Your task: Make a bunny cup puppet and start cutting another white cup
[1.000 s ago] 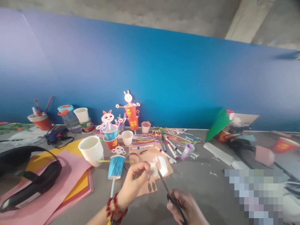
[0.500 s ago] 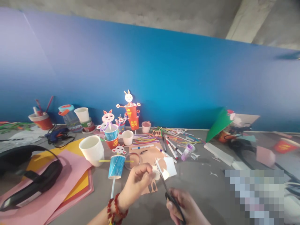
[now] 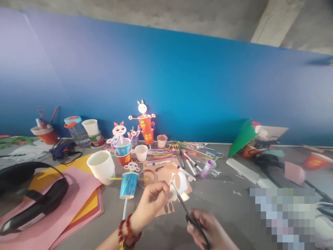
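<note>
My left hand (image 3: 152, 202), with a red bead bracelet at the wrist, pinches a small piece of white paper (image 3: 180, 185) above the grey table (image 3: 223, 205). My right hand (image 3: 208, 231) grips black-handled scissors (image 3: 186, 210) whose blades reach up into the paper. A tan sheet (image 3: 166, 173) lies just beyond, under the paper. A blue paper cup on a stick with a bunny face (image 3: 129, 184) lies to the left of my left hand.
White cups (image 3: 102, 167), bunny cup figures (image 3: 145, 126), scattered markers and straws (image 3: 187, 161) crowd the middle. Pink and yellow sheets (image 3: 75, 194) and black headphones (image 3: 31, 194) lie left. A green paper cone (image 3: 240, 138) and a red cup (image 3: 316, 161) are at the right.
The white paper has turned in my left hand; the wide flap that stuck out to the right half a second ago is gone. The scissors shifted slightly right.
</note>
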{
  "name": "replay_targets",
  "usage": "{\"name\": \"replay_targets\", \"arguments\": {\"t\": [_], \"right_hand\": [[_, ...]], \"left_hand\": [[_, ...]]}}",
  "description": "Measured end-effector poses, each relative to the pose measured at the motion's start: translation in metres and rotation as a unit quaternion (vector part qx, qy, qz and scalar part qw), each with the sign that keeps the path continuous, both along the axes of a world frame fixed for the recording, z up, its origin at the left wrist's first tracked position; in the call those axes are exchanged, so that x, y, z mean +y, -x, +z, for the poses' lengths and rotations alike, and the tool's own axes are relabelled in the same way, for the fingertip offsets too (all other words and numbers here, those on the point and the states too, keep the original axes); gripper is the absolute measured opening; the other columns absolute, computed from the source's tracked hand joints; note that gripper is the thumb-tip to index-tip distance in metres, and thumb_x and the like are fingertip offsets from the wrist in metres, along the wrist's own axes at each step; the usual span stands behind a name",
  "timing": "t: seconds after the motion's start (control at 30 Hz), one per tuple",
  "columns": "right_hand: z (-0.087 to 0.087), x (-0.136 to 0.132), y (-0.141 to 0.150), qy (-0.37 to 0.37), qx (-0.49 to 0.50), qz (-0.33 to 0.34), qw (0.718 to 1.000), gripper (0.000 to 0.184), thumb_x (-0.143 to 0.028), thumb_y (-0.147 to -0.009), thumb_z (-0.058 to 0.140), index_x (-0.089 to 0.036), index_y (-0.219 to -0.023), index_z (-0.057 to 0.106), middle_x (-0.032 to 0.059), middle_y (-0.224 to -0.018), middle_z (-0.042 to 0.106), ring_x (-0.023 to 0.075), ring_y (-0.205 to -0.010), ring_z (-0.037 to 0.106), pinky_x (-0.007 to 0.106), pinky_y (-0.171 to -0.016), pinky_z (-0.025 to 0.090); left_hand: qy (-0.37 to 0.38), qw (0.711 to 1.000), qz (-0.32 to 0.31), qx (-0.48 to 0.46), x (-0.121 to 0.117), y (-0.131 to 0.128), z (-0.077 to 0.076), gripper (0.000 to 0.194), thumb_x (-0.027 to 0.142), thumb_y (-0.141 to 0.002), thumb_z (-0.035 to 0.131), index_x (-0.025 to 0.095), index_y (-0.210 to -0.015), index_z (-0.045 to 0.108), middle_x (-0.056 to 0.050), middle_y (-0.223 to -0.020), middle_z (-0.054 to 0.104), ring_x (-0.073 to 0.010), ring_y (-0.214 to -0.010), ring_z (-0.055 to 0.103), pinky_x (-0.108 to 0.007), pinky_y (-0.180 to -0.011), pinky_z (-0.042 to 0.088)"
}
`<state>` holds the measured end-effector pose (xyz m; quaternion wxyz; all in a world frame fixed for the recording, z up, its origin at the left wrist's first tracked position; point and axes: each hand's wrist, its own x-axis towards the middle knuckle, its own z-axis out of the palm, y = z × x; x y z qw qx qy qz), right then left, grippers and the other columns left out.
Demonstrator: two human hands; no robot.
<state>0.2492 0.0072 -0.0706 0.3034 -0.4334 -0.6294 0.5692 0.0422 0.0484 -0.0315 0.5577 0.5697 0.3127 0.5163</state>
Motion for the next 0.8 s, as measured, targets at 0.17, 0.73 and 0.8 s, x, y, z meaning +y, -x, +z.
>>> {"name": "replay_targets", "arguments": {"t": [0.17, 0.73, 0.8], "right_hand": [[0.001, 0.0, 0.0, 0.014, -0.017, 0.004, 1.0, 0.068, -0.09, -0.07, 0.05, -0.025, -0.061, 0.034, -0.01, -0.038, 0.036, 0.0046, -0.033, 0.028, 0.022, -0.039, 0.016], [-0.005, 0.003, -0.007, 0.017, -0.002, 0.018, 1.0, 0.063, -0.083, -0.075, 0.055, -0.024, -0.063, 0.038, -0.0097, -0.041, 0.038, 0.0046, -0.034, 0.03, 0.02, -0.037, 0.019], [-0.008, 0.003, -0.009, 0.009, -0.006, 0.023, 1.0, 0.061, -0.08, -0.077, 0.056, -0.023, -0.063, 0.039, -0.0091, -0.042, 0.039, 0.0048, -0.035, 0.032, 0.02, -0.037, 0.02]], "left_hand": [[-0.007, 1.0, -0.002, 0.007, 0.0, 0.0, 0.002, 0.034, 0.043, -0.084, 0.07, 0.017, -0.069, 0.055, 0.002, -0.069, 0.047, -0.0104, -0.061, 0.037, -0.022, -0.056, 0.033], [-0.018, 0.999, -0.025, 0.026, 0.0, 0.002, 0.002, 0.029, 0.033, -0.087, 0.066, 0.017, -0.068, 0.053, 0.003, -0.068, 0.045, -0.0107, -0.062, 0.038, -0.022, -0.06, 0.034], [-0.019, 0.999, -0.027, 0.026, 0.001, 0.003, 0.002, 0.029, 0.032, -0.088, 0.066, 0.017, -0.067, 0.053, 0.004, -0.067, 0.045, -0.0108, -0.062, 0.039, -0.022, -0.06, 0.034]]}}
